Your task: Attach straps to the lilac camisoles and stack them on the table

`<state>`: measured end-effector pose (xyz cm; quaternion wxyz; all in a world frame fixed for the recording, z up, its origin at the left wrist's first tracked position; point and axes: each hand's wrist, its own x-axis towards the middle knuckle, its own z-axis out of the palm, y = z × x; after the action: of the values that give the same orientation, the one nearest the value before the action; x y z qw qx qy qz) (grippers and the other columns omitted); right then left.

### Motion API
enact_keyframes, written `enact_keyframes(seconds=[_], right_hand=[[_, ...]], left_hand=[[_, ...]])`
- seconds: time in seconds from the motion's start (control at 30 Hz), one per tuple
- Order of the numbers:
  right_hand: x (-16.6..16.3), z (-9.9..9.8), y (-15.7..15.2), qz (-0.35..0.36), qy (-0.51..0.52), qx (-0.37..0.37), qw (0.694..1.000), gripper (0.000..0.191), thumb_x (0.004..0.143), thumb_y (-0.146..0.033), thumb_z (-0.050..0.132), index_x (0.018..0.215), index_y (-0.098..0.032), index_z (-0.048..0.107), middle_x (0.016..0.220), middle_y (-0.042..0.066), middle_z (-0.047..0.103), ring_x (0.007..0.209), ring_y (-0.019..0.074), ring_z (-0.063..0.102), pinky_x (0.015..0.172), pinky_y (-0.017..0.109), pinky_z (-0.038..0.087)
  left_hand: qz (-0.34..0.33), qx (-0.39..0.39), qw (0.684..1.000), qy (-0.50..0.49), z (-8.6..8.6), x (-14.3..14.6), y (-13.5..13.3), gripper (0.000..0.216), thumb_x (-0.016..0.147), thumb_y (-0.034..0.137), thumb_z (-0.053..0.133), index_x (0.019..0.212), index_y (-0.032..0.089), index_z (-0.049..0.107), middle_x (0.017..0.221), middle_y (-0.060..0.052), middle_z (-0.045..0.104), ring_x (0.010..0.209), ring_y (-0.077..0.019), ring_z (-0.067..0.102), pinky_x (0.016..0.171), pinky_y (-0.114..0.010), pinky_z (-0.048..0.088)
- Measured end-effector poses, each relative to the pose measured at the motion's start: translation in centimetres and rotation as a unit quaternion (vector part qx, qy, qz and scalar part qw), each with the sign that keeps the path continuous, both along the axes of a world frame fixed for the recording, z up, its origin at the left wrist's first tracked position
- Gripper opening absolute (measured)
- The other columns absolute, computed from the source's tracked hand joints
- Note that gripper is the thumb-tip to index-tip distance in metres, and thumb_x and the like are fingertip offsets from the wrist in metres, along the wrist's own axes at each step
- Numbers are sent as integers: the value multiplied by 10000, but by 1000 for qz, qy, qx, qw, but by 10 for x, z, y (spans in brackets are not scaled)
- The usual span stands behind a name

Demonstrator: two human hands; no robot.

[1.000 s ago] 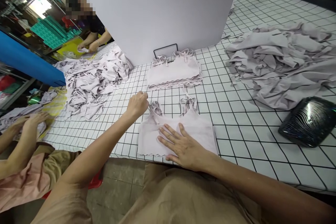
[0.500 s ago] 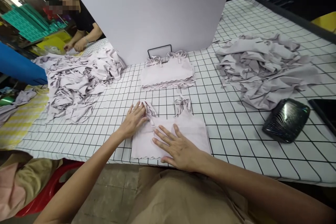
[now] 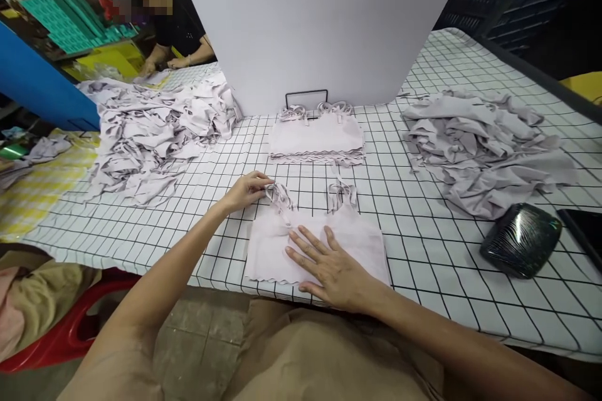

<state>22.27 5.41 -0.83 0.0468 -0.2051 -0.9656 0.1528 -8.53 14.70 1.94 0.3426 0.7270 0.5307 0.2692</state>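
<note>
A pale lilac camisole top [image 3: 362, 241] lies flat on the checked table [image 3: 423, 232] near its front edge, straps pointing away from me. My right hand [image 3: 332, 266] lies flat on the top's middle with fingers spread. My left hand [image 3: 247, 189] pinches the top's left strap [image 3: 278, 193] at its upper left corner. The right strap [image 3: 342, 191] lies loose on the table. Behind it sits a neat stack of folded tops [image 3: 317, 138].
A heap of unfolded tops [image 3: 150, 131] lies at the left, another grey heap [image 3: 484, 144] at the right. A shiny black pouch [image 3: 522, 239] sits at the right. A white board [image 3: 320, 19] stands behind the stack. Another person [image 3: 176, 37] works at the far left.
My left hand went from resting on the top's left corner to pinching the left strap. My right hand stays flat on the top. The view shifted a little.
</note>
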Motion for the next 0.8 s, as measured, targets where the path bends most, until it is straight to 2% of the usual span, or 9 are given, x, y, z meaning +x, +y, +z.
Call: enact_keyframes(seconds=[0.1,0.2,0.33,0.43,0.53,0.6,0.63,0.7,0.8], right_hand=[[0,1,0,-1,-8,3,1000,667,1005,-477,478,1577,-191,287,1666,137,155,1552,356,160,1149,739,224],[-1,1,1,-2,-8,1,1000,666,1005,-465,483,1579,-192,282,1667,139,152,1554,352,156,1154,737,213],[-2,0,-2,-4,-10,-3,1000,676,1005,-456,489,1585,-192,263,1671,144,149,1558,350,135,1154,739,204],[1,3,-5,9,-4,-3,1000,682,1007,-480,479,1584,-184,266,1665,157,192,1551,363,151,1135,749,224],[12,15,12,21,60,3,998,580,1032,-439,434,1541,-172,358,1605,171,363,1504,331,289,1128,688,300],[21,28,44,-59,135,12,989,407,1053,-330,380,1398,-184,540,1405,147,597,1365,274,470,1109,584,373],[24,35,66,-135,174,16,975,345,1050,-276,366,1240,-201,644,1218,117,689,1245,251,546,1081,532,404],[26,46,117,-290,181,18,939,310,1023,-298,421,952,-186,701,976,110,694,1083,272,558,992,505,436],[14,51,185,-423,80,-19,903,297,880,-409,665,706,-169,647,956,136,660,1142,360,467,1038,652,301]], left_hand=[[-14,-8,1000,5,2,0,10,192,796,367,704,870,211,790,941,-84,690,880,-204,645,843,-347,521],[-25,-45,999,5,12,-1,24,226,813,397,687,840,186,762,848,-74,713,803,-192,648,787,-328,516],[-54,-64,994,67,27,8,48,222,822,361,642,883,170,737,859,-65,734,801,-189,658,759,-308,518],[-73,-51,988,128,30,22,55,179,764,340,680,808,175,729,836,-58,720,786,-198,647,750,-316,517],[-57,3,991,121,31,31,46,252,779,397,691,899,180,736,980,-85,701,882,-223,643,813,-354,523],[-12,45,996,82,30,34,36,303,841,440,649,1000,195,731,1075,-95,683,929,-220,646,852,-370,531],[9,56,997,59,31,36,32,302,863,443,631,1011,198,729,1077,-94,683,932,-216,650,861,-373,537],[32,64,997,15,32,45,25,267,874,416,624,978,195,733,1026,-88,695,921,-209,660,861,-369,549],[15,54,998,-22,38,71,21,213,857,357,638,936,188,742,976,-79,710,909,-205,666,845,-360,557]])
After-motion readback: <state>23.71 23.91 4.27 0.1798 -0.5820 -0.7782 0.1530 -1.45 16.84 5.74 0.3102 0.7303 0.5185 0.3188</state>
